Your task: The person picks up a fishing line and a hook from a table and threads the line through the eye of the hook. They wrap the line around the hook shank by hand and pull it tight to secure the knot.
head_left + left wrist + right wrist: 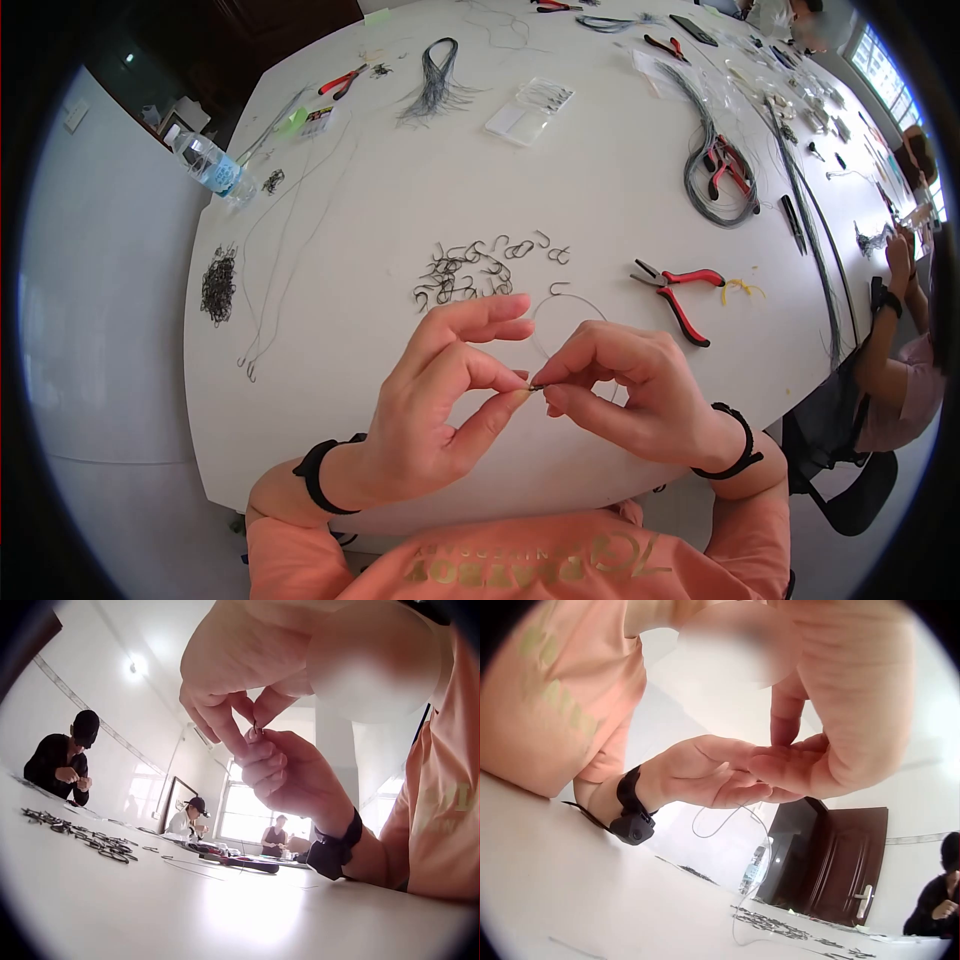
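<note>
Both hands meet over the near side of the white table. My left hand (430, 390) pinches a small dark fishing hook (537, 387) between thumb and index finger, its other fingers raised. From the opposite side my right hand (645, 395) pinches it too, with thumb and index finger. In the left wrist view only a bit of the hook (256, 727) shows between the fingertips. A thin grey line (768, 851) hangs from the hands in a loop, and its far end lies by a loose hook (558, 289). Beyond the fingers spreads a pile of hooks (462, 270).
Red-handled pliers (698, 277) lie open at the right near yellow scraps (741, 290). At the left are a dark hook heap (218, 287), long lines and a water bottle (212, 168). Farther back sit a line bundle (436, 80) and a clear box (530, 112). Other people sit around.
</note>
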Demonstrator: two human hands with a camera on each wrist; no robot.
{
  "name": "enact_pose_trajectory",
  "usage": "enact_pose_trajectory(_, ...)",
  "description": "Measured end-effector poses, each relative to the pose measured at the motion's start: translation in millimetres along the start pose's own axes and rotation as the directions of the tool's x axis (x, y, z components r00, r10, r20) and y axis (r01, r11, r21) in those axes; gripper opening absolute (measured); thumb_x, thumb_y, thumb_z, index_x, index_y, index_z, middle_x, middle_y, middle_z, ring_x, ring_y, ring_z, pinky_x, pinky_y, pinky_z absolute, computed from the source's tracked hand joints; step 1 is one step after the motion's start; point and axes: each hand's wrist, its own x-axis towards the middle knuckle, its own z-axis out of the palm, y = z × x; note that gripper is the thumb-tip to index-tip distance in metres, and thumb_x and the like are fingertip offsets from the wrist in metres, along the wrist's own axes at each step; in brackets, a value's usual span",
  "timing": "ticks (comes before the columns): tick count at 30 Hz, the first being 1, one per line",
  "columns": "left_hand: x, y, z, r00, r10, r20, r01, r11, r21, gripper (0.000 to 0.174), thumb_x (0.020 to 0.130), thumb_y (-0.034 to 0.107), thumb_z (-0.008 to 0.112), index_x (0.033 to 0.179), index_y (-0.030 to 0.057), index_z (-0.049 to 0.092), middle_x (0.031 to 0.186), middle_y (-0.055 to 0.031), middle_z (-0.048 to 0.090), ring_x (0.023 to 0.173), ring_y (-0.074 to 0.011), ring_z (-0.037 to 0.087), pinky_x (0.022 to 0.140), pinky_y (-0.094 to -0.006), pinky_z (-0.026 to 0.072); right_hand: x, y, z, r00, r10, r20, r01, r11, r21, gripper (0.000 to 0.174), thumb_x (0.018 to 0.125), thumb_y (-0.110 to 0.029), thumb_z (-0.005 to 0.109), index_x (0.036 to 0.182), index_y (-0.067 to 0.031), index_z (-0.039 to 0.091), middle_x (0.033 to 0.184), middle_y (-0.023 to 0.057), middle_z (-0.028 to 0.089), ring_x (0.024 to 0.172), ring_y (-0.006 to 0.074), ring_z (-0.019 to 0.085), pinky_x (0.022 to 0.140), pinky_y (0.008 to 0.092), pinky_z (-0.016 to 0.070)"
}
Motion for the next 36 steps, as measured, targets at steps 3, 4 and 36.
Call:
enact_pose_trajectory(3, -0.7, 0.3, 1.7, 1.0, 0.002, 0.003, -0.002, 1.0, 0.005, 0.007, 0.091, -0.006, 0.063, 0.095, -0.0036, 0.058, 0.141, -0.024, 0.041, 0.125, -0.0324, 0.056, 0.087, -0.0371, 0.0642, 0.2, 1.9, 0.1, 1.0, -0.027, -0.013, 0.027, 0.999, -0.042, 0.009, 0.088, -0.001, 0.068, 0.097, 0.0014, 0.068, 0.085, 0.009, 0.07, 0.077, 0.0175, 0.072, 0.064, 0.0293, 0.0566)
enact_pose_trajectory(4, -0.8, 0.3, 2.1, 1.0, 0.001, 0.003, -0.001, 1.0, 0.005, 0.007, 0.091, -0.006, 0.063, 0.095, -0.0036, 0.058, 0.141, -0.024, 0.041, 0.125, -0.0324, 0.056, 0.087, -0.0371, 0.0642, 0.2, 0.9, -0.1, 1.0, -0.021, -0.009, 0.02, 0.998, -0.056, 0.01, 0.088, -0.001, 0.069, 0.097, 0.0014, 0.068, 0.084, 0.0086, 0.07, 0.076, 0.0172, 0.072, 0.064, 0.0291, 0.0561)
enact_pose_trajectory(36, -0.8, 1.8, 8.3, 0.998, 0.027, -0.063, -0.024, 0.999, 0.045, 0.014, 0.085, -0.008, 0.071, 0.091, -0.0008, 0.06, 0.131, -0.0208, 0.055, 0.112, -0.0307, 0.065, 0.088, -0.037, 0.0578, -0.6, 2.4, -0.6, 0.996, -0.087, -0.025, 0.082, 0.987, -0.139, 0.01, 0.083, -0.001, 0.074, 0.081, -0.0016, 0.064, 0.076, 0.0045, 0.067, 0.06, 0.0111, 0.06, 0.055, 0.0254, 0.0486)
